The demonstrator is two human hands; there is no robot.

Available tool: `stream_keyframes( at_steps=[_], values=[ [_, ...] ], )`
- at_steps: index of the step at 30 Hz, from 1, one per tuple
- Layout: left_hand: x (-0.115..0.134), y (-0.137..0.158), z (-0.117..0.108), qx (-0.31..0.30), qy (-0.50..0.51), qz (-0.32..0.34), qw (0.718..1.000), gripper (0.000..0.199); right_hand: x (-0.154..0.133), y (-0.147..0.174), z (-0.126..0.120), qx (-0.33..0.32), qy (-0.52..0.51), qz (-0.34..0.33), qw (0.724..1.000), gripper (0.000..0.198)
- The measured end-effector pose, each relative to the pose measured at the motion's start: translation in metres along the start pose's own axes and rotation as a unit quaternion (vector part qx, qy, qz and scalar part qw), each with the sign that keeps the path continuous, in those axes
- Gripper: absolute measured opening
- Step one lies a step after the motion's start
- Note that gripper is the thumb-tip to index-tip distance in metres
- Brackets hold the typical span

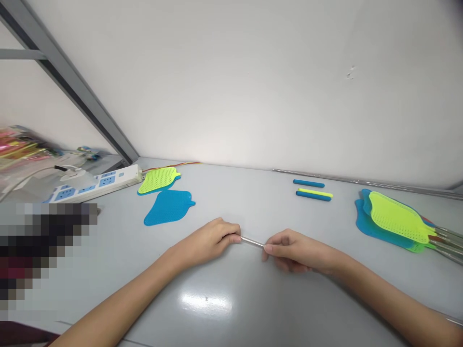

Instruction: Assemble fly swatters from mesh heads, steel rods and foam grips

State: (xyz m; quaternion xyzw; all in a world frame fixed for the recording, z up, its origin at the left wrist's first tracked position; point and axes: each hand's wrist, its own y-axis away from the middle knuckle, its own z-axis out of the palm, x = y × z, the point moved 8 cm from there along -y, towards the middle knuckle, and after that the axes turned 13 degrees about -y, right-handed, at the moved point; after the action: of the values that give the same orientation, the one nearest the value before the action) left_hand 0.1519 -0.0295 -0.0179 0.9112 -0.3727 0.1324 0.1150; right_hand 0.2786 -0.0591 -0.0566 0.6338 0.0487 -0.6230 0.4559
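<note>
A thin silver metal rod (252, 242) is held between my two hands over the near middle of the table. The fingers of my left hand (220, 236) wrap round its left end and hide it. My right hand (289, 250) pinches the other end between thumb and fingers, slightly blurred. Left of my hands lies a blue fly swatter head (169, 208). Behind it, a yellow-green swatter head (159, 180) rests on another blue one. To the right, a stack of swatters with metal handles has a yellow-green swatter (400, 217) on top.
Blue tubes (309, 183) and a yellow-green tube (315, 192) lie at the back right. Long metal rods (361, 182) run along the wall. A white power strip (104, 182) with a plugged-in cord sits at the left, near a grey metal frame (83, 82).
</note>
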Motion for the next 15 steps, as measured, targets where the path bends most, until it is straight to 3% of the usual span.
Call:
stream_keyframes(
  at_steps=[15],
  values=[
    [0.0041, 0.0003, -0.0054, 0.062, -0.06, 0.021, 0.996, 0.022, -0.0032, 0.0014, 0.0009, 0.013, -0.016, -0.012, 1.0, 0.039]
  ],
)
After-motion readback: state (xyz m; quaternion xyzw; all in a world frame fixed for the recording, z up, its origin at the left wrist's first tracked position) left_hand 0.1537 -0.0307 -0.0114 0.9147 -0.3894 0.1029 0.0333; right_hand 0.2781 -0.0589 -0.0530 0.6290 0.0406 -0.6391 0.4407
